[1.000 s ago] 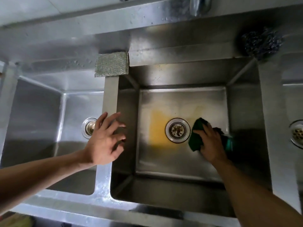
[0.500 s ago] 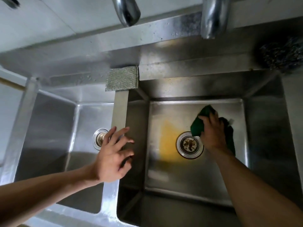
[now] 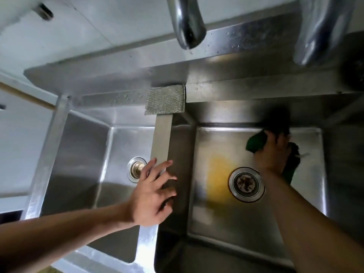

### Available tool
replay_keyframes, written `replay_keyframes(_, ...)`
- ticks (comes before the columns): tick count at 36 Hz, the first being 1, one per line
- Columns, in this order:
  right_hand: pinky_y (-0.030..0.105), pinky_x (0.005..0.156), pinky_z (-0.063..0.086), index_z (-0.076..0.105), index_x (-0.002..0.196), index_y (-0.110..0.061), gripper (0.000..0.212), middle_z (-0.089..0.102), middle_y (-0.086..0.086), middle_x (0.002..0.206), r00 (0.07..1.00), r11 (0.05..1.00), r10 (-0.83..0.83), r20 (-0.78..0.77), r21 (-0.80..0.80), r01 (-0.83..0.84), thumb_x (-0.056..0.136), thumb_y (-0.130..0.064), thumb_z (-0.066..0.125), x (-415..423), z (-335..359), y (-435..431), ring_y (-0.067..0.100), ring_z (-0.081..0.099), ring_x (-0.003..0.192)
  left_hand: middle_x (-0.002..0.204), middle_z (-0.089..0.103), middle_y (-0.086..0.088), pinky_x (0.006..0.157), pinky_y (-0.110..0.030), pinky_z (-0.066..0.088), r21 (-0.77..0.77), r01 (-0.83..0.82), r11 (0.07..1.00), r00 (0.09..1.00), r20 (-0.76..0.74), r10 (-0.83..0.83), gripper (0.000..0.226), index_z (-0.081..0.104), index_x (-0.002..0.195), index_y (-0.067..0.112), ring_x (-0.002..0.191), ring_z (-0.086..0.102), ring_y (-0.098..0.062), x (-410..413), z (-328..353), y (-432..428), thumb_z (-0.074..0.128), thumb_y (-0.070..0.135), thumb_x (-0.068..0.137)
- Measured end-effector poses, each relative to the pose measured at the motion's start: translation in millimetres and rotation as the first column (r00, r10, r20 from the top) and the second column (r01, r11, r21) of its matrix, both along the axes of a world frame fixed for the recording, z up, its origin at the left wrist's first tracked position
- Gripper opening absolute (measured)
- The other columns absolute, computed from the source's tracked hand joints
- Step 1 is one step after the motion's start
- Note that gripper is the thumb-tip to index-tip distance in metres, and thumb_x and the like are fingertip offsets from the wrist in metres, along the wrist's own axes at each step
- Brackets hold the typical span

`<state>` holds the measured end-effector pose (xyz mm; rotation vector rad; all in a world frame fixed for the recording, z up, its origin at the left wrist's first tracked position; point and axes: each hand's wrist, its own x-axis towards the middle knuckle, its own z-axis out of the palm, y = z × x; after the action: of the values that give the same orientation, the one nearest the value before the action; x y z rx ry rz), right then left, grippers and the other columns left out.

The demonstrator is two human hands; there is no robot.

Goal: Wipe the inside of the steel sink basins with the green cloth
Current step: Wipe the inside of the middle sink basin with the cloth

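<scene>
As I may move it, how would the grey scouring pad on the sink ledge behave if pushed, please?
The grey scouring pad lies flat, so it should slide, not roll. Its coarse, thin look suggests it is light and bendable.

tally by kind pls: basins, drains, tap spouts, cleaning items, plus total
Steel sink basins: 2
Round metal drain strainers: 2
Chrome tap spouts: 2
Green cloth: 1
Grey rectangular scouring pad: 1
Total: 8
Dark blurred thing at the right edge not counted.
</scene>
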<state>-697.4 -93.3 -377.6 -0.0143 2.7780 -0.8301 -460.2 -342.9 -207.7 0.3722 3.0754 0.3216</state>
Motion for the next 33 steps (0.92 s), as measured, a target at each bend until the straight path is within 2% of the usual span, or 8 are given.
replay_keyframes(5, 0.055, 0.117, 0.021, 0.056, 0.13, -0.021, 0.064, 0.033, 0.01, 0.157, 0.822, 0.823, 0.569, 0.018, -0.011, -0.569, 0.07, -0.003, 0.073, 37, -4, -17, 0.039, 0.017, 0.148, 0.112, 0.07, -0.009, 0.115, -0.071, 0.028, -0.014, 0.003, 1.0, 1.0, 0.01, -0.003, 0.019, 0.075, 0.083, 0.021, 0.145, 0.044, -0.039, 2, -1, -1, 0.064, 0.027, 0.068)
replay_keyframes(7, 0.053, 0.119, 0.019, 0.055, 0.13, -0.025, 0.063, 0.029, 0.004, 0.159, 0.755, 0.755, 0.655, 0.031, -0.035, -0.654, 0.073, -0.002, 0.071, 36, -3, -6, 0.034, 0.013, 0.15, 0.112, 0.07, -0.009, 0.116, -0.071, 0.028, -0.013, 0.007, 1.0, 1.0, 0.01, -0.007, 0.018, 0.075, 0.083, 0.021, 0.145, 0.044, -0.038, 1, -2, 0, 0.064, 0.027, 0.069)
replay_keyframes(13, 0.055, 0.11, 0.033, 0.053, 0.13, -0.026, 0.073, 0.035, 0.014, 0.153, 0.962, 0.964, 0.261, 0.077, 0.03, -0.264, 0.065, 0.004, 0.067, 12, -6, 59, 0.042, 0.03, 0.14, 0.111, 0.07, -0.009, 0.12, -0.065, 0.024, -0.014, 0.008, 1.0, 1.0, 0.001, -0.008, 0.018, 0.076, 0.083, 0.022, 0.144, 0.045, -0.038, 1, -1, 0, 0.065, 0.028, 0.07)
replay_keyframes(17, 0.057, 0.111, 0.032, 0.057, 0.129, -0.015, 0.074, 0.042, 0.026, 0.144, 0.999, 0.998, 0.05, -0.005, 0.037, -0.049, 0.059, 0.006, 0.07, 21, -3, 94, 0.046, 0.031, 0.14, 0.112, 0.071, -0.008, 0.12, -0.065, 0.024, -0.007, 0.01, 1.0, 1.0, -0.002, -0.01, 0.017, 0.075, 0.083, 0.021, 0.144, 0.044, -0.037, 1, -2, -1, 0.065, 0.027, 0.07)
replay_keyframes(21, 0.06, 0.108, 0.032, 0.061, 0.125, -0.012, 0.076, 0.043, 0.028, 0.143, 0.967, 0.967, 0.253, -0.008, 0.045, -0.252, 0.052, 0.007, 0.074, 63, -7, 107, 0.048, 0.032, 0.139, 0.112, 0.071, -0.008, 0.119, -0.067, 0.025, -0.018, 0.017, 1.0, 1.0, -0.007, -0.017, 0.017, 0.076, 0.082, 0.021, 0.143, 0.045, -0.038, 1, -2, -1, 0.065, 0.028, 0.071)
replay_keyframes(26, 0.061, 0.11, 0.034, 0.06, 0.125, -0.022, 0.083, 0.037, 0.016, 0.154, 0.741, 0.739, 0.664, 0.103, 0.062, -0.671, 0.049, 0.0, 0.086, 92, -15, 133, 0.041, 0.027, 0.145, 0.112, 0.071, -0.008, 0.119, -0.068, 0.025, -0.01, 0.015, 1.0, 1.0, 0.001, -0.015, 0.018, 0.076, 0.082, 0.021, 0.143, 0.046, -0.039, 1, -2, -1, 0.064, 0.029, 0.072)
replay_keyframes(29, 0.058, 0.108, 0.037, 0.062, 0.12, -0.023, 0.077, 0.038, 0.014, 0.152, 0.785, 0.782, 0.614, 0.086, 0.074, -0.619, 0.05, 0.003, 0.08, 71, -10, 134, 0.039, 0.029, 0.144, 0.111, 0.071, -0.008, 0.12, -0.067, 0.023, -0.008, 0.009, 1.0, 1.0, 0.002, -0.009, 0.017, 0.076, 0.082, 0.021, 0.143, 0.047, -0.039, 2, -4, -2, 0.063, 0.028, 0.072)
replay_keyframes(33, 0.059, 0.108, 0.034, 0.063, 0.118, -0.014, 0.071, 0.045, 0.024, 0.144, 0.944, 0.938, 0.326, 0.057, 0.106, -0.331, 0.05, 0.006, 0.072, 58, -1, 112, 0.046, 0.032, 0.14, 0.112, 0.07, -0.008, 0.119, -0.068, 0.024, -0.009, 0.012, 1.0, 1.0, 0.008, -0.012, 0.017, 0.075, 0.082, 0.021, 0.143, 0.046, -0.039, 2, -4, -3, 0.063, 0.029, 0.073)
